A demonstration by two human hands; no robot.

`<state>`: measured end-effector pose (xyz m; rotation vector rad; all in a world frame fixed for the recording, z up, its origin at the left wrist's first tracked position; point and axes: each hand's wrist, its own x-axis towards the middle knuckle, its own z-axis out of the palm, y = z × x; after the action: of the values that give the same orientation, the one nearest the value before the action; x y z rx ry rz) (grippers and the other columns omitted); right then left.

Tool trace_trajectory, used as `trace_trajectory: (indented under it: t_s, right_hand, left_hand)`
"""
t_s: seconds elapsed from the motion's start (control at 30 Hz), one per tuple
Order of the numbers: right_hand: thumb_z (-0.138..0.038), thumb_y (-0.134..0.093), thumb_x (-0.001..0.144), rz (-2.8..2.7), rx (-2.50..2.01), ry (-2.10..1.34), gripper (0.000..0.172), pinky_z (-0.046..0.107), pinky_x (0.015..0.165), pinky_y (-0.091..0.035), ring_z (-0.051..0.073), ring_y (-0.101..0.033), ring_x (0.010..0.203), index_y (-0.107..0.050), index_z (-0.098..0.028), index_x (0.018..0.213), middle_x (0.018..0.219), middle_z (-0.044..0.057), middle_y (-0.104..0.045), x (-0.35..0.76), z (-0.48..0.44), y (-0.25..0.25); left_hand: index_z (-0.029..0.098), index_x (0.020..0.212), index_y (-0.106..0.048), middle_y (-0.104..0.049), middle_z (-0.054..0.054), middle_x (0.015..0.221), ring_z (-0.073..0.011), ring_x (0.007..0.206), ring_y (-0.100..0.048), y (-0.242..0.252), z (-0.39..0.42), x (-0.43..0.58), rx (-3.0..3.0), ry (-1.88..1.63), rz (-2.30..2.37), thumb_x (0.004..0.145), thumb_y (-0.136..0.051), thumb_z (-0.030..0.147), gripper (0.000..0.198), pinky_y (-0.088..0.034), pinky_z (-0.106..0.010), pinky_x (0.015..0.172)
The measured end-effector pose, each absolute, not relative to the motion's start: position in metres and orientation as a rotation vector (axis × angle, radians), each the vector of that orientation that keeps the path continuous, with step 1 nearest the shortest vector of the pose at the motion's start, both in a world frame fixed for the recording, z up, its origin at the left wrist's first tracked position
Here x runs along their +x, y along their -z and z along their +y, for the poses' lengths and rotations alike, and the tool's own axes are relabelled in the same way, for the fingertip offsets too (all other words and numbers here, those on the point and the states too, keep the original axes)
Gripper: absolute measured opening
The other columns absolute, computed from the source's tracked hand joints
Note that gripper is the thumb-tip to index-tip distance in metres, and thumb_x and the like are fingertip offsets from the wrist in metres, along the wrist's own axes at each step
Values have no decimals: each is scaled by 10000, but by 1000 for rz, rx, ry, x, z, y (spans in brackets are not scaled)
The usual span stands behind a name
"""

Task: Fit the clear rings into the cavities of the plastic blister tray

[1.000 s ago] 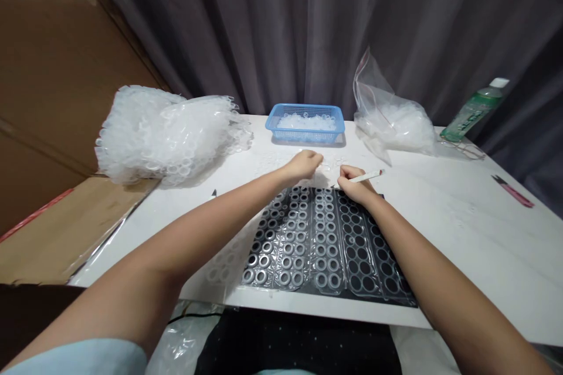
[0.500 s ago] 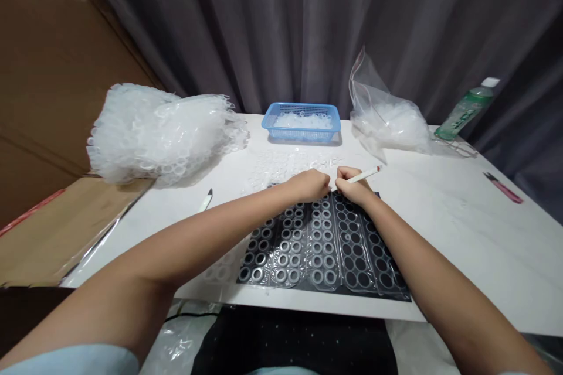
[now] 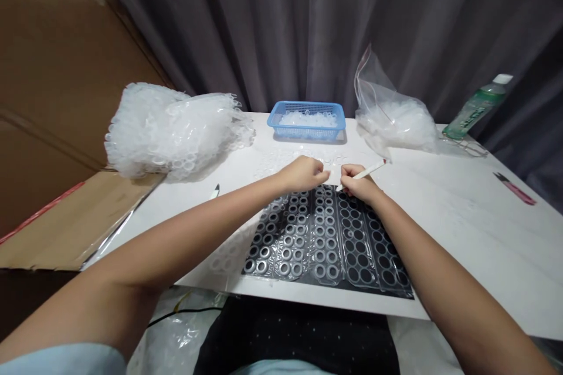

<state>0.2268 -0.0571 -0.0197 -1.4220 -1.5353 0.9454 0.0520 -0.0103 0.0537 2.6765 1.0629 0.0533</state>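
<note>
My right hand (image 3: 360, 184) grips a slim white pen-shaped tool (image 3: 372, 169) with a reddish far end. Its near tip points down at the top edge of a black sheet with clear plastic strips (image 3: 328, 234). Rows of round cells run along these strips; those on the left and middle hold pale rings, while the right ones show plain dark circles. My left hand (image 3: 303, 173) hovers just beyond the sheet's top edge, close to loose clear rings (image 3: 277, 159) on the table. Its thumb and forefinger are slightly apart, with nothing visible between them.
A blue basket (image 3: 307, 131) of small clear pieces stands at the back. Left of it lies a big bundle of clear plastic (image 3: 176, 135); right, a bag (image 3: 396, 120) and a green bottle (image 3: 477, 106). A pink-handled tool (image 3: 516, 188) lies far right, a dark-tipped tool (image 3: 215, 191) left.
My left hand has moved off the sheet's top edge, away from my right hand and farther back, and its fingers have loosened. The view has shifted slightly.
</note>
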Motion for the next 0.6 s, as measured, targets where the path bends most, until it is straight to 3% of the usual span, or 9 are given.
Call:
trace_trajectory:
  t_s: [0.1, 0.2, 0.43, 0.6]
  right_hand:
    - [-243, -442, 616, -1540, -1409, -989, 114, 221, 389, -282, 113, -431, 386, -357, -225, 543, 425, -41, -473, 226, -57, 21]
    - [-242, -450, 613, -1562, -1405, -994, 114, 221, 401, -282, 114, -430, 404, -367, -222, 539, 427, -39, -473, 226, -57, 22]
    - [-216, -461, 600, -1623, -1400, -949, 159, 230, 455, -229, 106, -366, 475, -339, -213, 499, 440, -50, -395, 226, -59, 15]
    - [-224, -469, 594, -1613, -1385, -967, 166, 230, 455, -235, 105, -368, 474, -336, -213, 495, 441, -51, -395, 228, -58, 18]
  left_hand:
    - [151, 861, -642, -663, -52, 731, -175, 687, -590, -45, -20, 54, 2768, 6, 946, 838, -498, 311, 217, -401, -259, 629]
    - [157, 1029, -599, -673, -79, 818, -193, 728, -606, -37, -27, 60, 2796, 135, 906, 837, -493, 250, 238, -414, -267, 630]
    - [157, 817, -648, -681, -92, 831, -207, 772, -627, -34, -41, 71, 2807, 275, 996, 808, -508, 211, 150, -451, -287, 688]
    - [132, 905, -632, -680, -120, 892, -228, 797, -626, -55, -28, 68, 2813, 166, 1110, 844, -451, 264, 232, -444, -301, 672]
